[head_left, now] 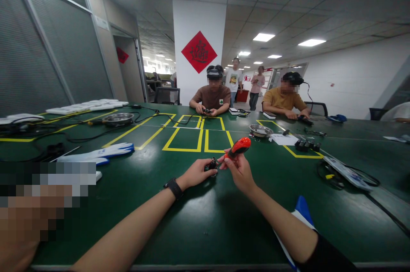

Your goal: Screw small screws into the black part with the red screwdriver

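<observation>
My left hand (199,173) is closed round a small black cylindrical part (213,163), held just above the green table. Its exact kind is too small to tell. My right hand (239,170) grips a screwdriver (238,148) with a red and black handle. The handle tilts up to the right, and the shaft side points down left toward the black part. My fingers partly hide the shaft, so I cannot tell whether its tip touches the part. A dark watch (174,188) is on my left wrist.
On the green table (153,229) lie white-blue gloves (105,151), a metal bowl (261,130), another metal bowl (118,119), black blocks (307,145), a white power strip (347,174) and cables. Yellow tape marks rectangles. Two co-workers sit opposite; another person's pixelated arm is at left.
</observation>
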The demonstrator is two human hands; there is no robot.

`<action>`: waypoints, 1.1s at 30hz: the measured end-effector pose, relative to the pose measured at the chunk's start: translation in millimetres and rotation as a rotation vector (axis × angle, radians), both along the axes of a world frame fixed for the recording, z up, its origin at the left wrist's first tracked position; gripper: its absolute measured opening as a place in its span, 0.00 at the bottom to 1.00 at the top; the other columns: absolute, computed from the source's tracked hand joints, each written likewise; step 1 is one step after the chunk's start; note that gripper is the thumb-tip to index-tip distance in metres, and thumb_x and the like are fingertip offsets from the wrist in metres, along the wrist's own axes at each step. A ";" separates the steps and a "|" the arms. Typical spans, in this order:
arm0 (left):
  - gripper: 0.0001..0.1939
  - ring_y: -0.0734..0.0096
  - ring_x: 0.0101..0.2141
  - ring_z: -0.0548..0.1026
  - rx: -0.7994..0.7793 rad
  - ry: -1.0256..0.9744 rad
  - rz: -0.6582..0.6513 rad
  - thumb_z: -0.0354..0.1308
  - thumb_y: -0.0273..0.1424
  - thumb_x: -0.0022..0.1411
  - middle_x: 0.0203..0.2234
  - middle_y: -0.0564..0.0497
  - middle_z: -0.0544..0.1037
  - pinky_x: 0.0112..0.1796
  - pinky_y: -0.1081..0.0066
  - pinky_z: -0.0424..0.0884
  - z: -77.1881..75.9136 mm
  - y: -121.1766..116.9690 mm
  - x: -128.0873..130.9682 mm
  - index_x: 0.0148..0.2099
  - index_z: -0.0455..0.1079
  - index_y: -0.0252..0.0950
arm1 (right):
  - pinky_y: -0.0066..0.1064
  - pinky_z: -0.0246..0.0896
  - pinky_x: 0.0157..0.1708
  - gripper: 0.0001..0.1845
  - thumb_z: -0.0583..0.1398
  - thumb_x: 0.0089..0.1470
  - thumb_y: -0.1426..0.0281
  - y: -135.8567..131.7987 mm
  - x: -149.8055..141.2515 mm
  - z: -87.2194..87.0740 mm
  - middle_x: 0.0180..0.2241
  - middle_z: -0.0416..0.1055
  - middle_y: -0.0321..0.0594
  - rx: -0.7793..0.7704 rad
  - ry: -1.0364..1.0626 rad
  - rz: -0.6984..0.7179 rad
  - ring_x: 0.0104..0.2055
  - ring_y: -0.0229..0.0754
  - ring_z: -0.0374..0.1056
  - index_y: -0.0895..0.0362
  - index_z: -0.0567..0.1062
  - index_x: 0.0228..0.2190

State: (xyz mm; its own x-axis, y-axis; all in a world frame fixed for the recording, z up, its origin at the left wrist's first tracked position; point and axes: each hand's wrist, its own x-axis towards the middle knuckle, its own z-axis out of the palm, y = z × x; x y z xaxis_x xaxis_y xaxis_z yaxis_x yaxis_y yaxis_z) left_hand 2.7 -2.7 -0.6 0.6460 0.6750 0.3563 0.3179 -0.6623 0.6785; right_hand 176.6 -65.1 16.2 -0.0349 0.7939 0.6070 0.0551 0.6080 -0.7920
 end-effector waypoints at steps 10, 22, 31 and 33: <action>0.12 0.70 0.32 0.71 0.054 0.012 -0.004 0.56 0.36 0.57 0.32 0.51 0.76 0.34 0.73 0.65 -5.3 3.8 -0.6 0.40 0.71 0.33 | 0.32 0.66 0.31 0.13 0.55 0.56 0.66 1.6 -0.5 1.8 0.33 0.73 0.39 -0.014 0.017 -0.014 0.28 0.37 0.69 0.55 0.64 0.44; 0.13 0.69 0.32 0.71 0.033 0.017 -0.021 0.56 0.35 0.56 0.32 0.51 0.76 0.35 0.73 0.65 -4.9 3.3 -2.7 0.41 0.72 0.32 | 0.32 0.65 0.31 0.13 0.55 0.57 0.66 -2.6 -1.1 4.6 0.34 0.73 0.39 -0.004 0.031 -0.010 0.28 0.37 0.69 0.55 0.64 0.44; 0.12 0.68 0.36 0.72 -0.066 -0.027 -0.043 0.55 0.33 0.57 0.35 0.50 0.77 0.38 0.73 0.65 -2.1 2.1 -1.4 0.40 0.72 0.32 | 0.28 0.64 0.24 0.14 0.62 0.50 0.68 3.8 -2.0 6.5 0.29 0.74 0.35 -0.089 0.216 0.001 0.21 0.34 0.67 0.54 0.63 0.37; 0.12 0.67 0.37 0.72 -0.072 -0.038 -0.043 0.56 0.33 0.57 0.36 0.49 0.77 0.39 0.73 0.65 -1.7 1.2 -1.3 0.41 0.72 0.32 | 0.27 0.64 0.23 0.16 0.63 0.48 0.68 5.0 -0.5 8.4 0.28 0.75 0.35 -0.110 0.263 0.021 0.20 0.34 0.67 0.54 0.63 0.37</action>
State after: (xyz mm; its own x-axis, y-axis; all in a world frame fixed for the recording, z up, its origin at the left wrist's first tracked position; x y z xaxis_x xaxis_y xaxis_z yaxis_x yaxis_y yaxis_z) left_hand 1.4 -1.5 -2.2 0.6619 0.6716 0.3328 0.2629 -0.6239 0.7360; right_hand 176.1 -60.1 24.6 0.0950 0.8565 0.5073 -0.1732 0.5160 -0.8389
